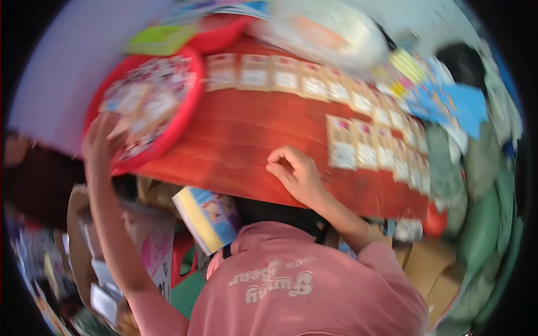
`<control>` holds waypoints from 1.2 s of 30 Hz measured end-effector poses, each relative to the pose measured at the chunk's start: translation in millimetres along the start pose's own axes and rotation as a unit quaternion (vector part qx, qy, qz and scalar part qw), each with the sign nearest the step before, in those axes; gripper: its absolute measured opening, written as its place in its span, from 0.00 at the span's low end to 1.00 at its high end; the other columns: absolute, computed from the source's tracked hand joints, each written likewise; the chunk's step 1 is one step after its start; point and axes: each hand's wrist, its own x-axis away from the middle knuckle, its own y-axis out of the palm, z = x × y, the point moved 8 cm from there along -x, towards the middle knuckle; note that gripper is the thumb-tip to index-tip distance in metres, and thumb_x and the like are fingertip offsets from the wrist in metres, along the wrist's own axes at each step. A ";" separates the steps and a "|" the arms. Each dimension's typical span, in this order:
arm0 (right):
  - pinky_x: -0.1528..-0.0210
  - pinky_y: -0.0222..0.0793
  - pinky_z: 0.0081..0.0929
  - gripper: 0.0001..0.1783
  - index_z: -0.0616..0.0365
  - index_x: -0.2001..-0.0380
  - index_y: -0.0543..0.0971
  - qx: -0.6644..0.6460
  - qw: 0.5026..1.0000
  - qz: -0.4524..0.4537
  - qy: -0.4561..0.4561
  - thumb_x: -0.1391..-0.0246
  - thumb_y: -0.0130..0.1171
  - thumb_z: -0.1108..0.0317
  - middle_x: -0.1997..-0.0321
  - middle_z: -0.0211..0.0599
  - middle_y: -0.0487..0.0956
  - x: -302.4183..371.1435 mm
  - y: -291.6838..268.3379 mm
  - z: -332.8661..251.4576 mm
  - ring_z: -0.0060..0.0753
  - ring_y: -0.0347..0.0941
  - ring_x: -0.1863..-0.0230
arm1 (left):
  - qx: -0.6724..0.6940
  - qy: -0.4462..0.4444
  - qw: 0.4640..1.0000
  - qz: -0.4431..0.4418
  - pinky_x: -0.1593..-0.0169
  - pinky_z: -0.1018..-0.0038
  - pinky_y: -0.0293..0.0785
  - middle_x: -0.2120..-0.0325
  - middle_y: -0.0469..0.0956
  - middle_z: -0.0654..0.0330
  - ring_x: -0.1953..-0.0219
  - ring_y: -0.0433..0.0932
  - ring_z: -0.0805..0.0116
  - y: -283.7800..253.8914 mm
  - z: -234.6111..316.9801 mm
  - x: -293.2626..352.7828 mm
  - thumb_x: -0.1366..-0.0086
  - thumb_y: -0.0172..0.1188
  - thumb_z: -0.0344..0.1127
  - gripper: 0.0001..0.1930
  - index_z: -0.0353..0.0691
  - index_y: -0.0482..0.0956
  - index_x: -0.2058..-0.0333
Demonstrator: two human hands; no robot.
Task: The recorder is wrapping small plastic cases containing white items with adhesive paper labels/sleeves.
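My left hand point(102, 137) reaches over the near left rim of a round red basin point(193, 95), thumb and fingers apart and blurred by motion. Inside the basin lie many small white-and-dark pieces point(174, 70), with a few flat brown packets point(151, 109) on top. Nothing shows clearly in that hand's grasp. My right hand point(297, 173) hovers at the near middle of the red table point(241, 134), fingers curled round toward the thumb, with no object visible in it.
Flat brown-and-white packets point(255, 73) line the far side of the table, and a second row point(367, 148) lies at the right. A large clear plastic bag point(330, 33) sits behind them. Blue sheets point(448, 106) rest at the far right; a yellow-edged box point(207, 215) stands below the near edge.
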 end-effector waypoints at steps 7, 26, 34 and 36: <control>0.43 0.61 0.41 0.21 0.64 0.54 0.71 0.482 0.865 0.129 -0.053 0.48 0.58 0.64 0.50 0.51 0.71 13.4 -110.5 28.5 0.51 0.65 0.45 | -0.203 0.154 0.967 -0.030 0.79 0.84 0.64 0.78 0.77 0.63 0.81 0.71 0.81 75.0 15.5 111.7 0.34 0.53 0.39 0.13 0.34 0.78 0.62; 0.34 0.43 0.46 0.31 0.55 0.38 0.59 0.517 0.854 0.052 0.022 0.42 0.50 0.54 0.33 0.52 0.53 36.9 -85.3 76.6 0.60 0.46 0.33 | -0.469 0.049 0.877 -0.090 0.59 0.61 0.71 0.66 0.77 0.43 0.63 0.76 0.46 49.5 -123.9 148.5 0.47 0.61 0.49 0.26 0.32 0.74 0.57; 0.34 0.41 0.51 0.30 0.53 0.39 0.61 0.450 0.889 -0.048 -0.061 0.41 0.49 0.54 0.33 0.48 0.55 10.5 15.3 35.1 0.58 0.45 0.32 | -0.231 -0.111 0.960 -0.114 0.66 0.75 0.70 0.75 0.79 0.55 0.72 0.77 0.72 18.6 -138.5 152.6 0.45 0.61 0.38 0.13 0.33 0.79 0.68; 0.34 0.38 0.53 0.30 0.53 0.40 0.63 0.469 0.880 -0.055 -0.056 0.42 0.50 0.52 0.33 0.48 0.54 -0.4 38.3 19.7 0.58 0.41 0.31 | -0.197 -0.124 0.966 -0.114 0.66 0.77 0.70 0.76 0.78 0.57 0.72 0.75 0.75 12.1 -138.0 158.4 0.43 0.60 0.38 0.12 0.33 0.79 0.67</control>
